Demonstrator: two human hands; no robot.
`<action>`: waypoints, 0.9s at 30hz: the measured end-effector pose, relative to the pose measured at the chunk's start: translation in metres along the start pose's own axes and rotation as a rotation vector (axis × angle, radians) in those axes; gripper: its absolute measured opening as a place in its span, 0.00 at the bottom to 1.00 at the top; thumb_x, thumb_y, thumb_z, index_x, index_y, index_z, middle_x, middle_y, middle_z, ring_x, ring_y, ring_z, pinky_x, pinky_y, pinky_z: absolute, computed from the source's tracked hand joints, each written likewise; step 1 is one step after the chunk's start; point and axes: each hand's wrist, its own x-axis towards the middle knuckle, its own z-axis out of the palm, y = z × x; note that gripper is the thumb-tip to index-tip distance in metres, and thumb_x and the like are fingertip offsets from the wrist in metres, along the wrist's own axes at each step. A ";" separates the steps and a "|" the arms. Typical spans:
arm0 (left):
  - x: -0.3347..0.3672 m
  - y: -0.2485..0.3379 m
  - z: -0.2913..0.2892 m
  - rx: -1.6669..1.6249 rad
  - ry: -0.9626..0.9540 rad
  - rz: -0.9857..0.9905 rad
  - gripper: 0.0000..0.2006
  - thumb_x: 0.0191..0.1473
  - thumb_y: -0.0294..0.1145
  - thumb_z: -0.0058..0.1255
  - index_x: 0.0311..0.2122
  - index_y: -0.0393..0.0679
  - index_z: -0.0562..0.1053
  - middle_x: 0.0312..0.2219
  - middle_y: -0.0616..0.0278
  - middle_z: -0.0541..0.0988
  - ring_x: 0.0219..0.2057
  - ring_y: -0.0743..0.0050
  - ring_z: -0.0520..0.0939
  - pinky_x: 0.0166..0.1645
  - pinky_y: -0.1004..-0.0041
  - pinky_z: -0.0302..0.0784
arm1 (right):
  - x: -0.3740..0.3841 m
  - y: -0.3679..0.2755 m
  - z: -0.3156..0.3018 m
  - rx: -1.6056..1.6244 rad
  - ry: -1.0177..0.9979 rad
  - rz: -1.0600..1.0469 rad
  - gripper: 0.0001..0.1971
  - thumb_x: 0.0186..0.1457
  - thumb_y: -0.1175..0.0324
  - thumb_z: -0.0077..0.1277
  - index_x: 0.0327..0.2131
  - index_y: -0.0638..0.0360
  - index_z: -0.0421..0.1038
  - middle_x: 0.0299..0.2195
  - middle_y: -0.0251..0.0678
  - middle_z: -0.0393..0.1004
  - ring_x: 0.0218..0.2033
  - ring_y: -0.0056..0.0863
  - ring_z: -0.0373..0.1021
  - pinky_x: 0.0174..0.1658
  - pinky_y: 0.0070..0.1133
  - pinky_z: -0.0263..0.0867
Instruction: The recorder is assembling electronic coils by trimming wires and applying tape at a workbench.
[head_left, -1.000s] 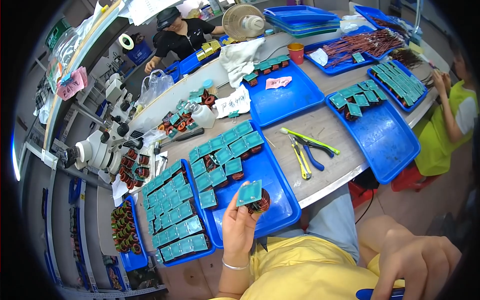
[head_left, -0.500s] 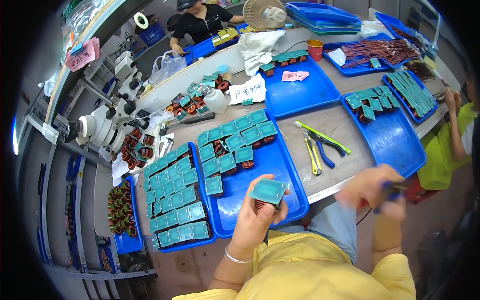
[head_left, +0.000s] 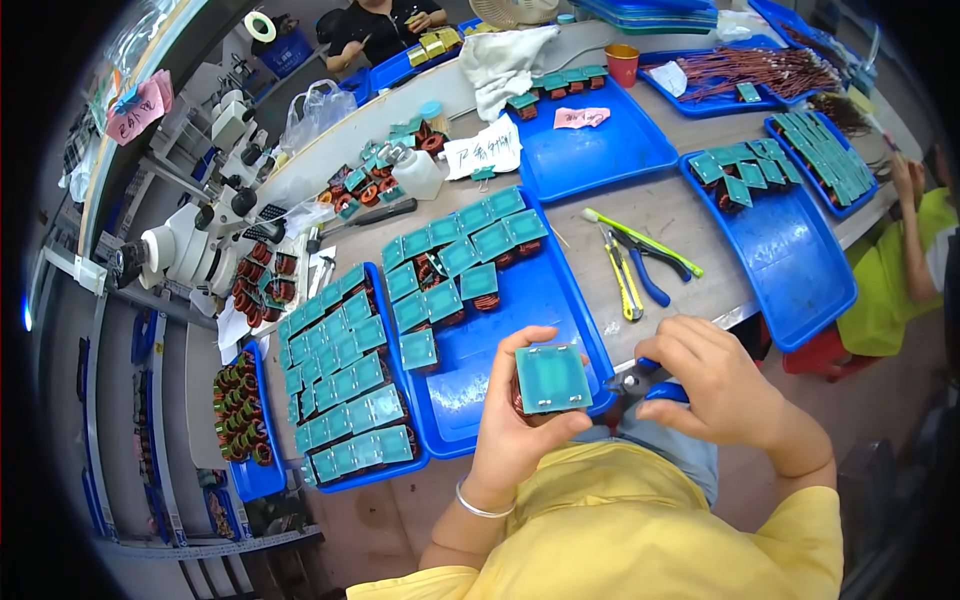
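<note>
Left hand (head_left: 505, 440) at the near middle, silver bangle (head_left: 485, 505) on the wrist. Its fingers pinch a square green board (head_left: 553, 378) – forefinger along the far left corner, thumb at the near edge. Board faces up, short metal pins near its far and near edges, copper winding just visible under its left side. It is held above the near right part of the middle blue tray (head_left: 470, 405).

Right hand (head_left: 715, 385) just to the right, fingers curled round the blue handles of a pair of pliers (head_left: 665, 392). Handles stand apart; the nose points left at the board, a small gap showing between. Cannot tell whether the jaws are parted.

Middle tray: rows of similar boards on coils (head_left: 450, 250) fill its far and left parts. Left of it, another blue tray (head_left: 385, 475) packed with the same; farther left, a small blue tray (head_left: 262, 482) of bare coils.

On the worktop (head_left: 570, 265), right of the middle tray: yellow knife (head_left: 627, 288), blue-and-black cutters (head_left: 652, 287), lime brush (head_left: 650, 243) lying close together. Red cup (head_left: 621, 68) at the far side. At the right, a co-worker's hands (head_left: 907, 180) – fingers too small to read.
</note>
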 end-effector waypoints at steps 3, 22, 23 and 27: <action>-0.001 -0.002 0.000 0.187 0.069 0.074 0.39 0.29 0.36 0.69 0.47 0.41 0.59 0.37 0.56 0.71 0.31 0.74 0.75 0.33 0.80 0.72 | -0.001 -0.007 -0.002 -0.102 -0.013 -0.042 0.23 0.44 0.49 0.52 0.30 0.63 0.65 0.23 0.39 0.61 0.24 0.36 0.62 0.29 0.26 0.58; -0.009 0.009 0.002 0.568 -0.075 0.353 0.35 0.29 0.28 0.69 0.44 0.39 0.61 0.40 0.58 0.67 0.40 0.73 0.71 0.44 0.76 0.68 | -0.007 -0.015 -0.011 -0.177 -0.034 -0.116 0.24 0.42 0.46 0.51 0.27 0.62 0.65 0.19 0.35 0.58 0.20 0.33 0.58 0.25 0.25 0.54; -0.010 0.009 0.003 0.590 -0.078 0.374 0.35 0.29 0.28 0.69 0.44 0.38 0.61 0.40 0.58 0.67 0.40 0.72 0.71 0.44 0.76 0.69 | -0.007 -0.015 -0.011 -0.171 -0.030 -0.120 0.24 0.43 0.46 0.51 0.26 0.62 0.65 0.19 0.35 0.57 0.20 0.32 0.58 0.25 0.25 0.54; -0.008 0.011 0.004 0.681 -0.095 0.442 0.38 0.24 0.36 0.71 0.42 0.42 0.60 0.36 0.57 0.69 0.37 0.70 0.73 0.39 0.73 0.72 | -0.006 -0.016 -0.013 -0.174 -0.035 -0.138 0.24 0.43 0.46 0.50 0.26 0.61 0.65 0.19 0.35 0.56 0.20 0.32 0.57 0.25 0.25 0.53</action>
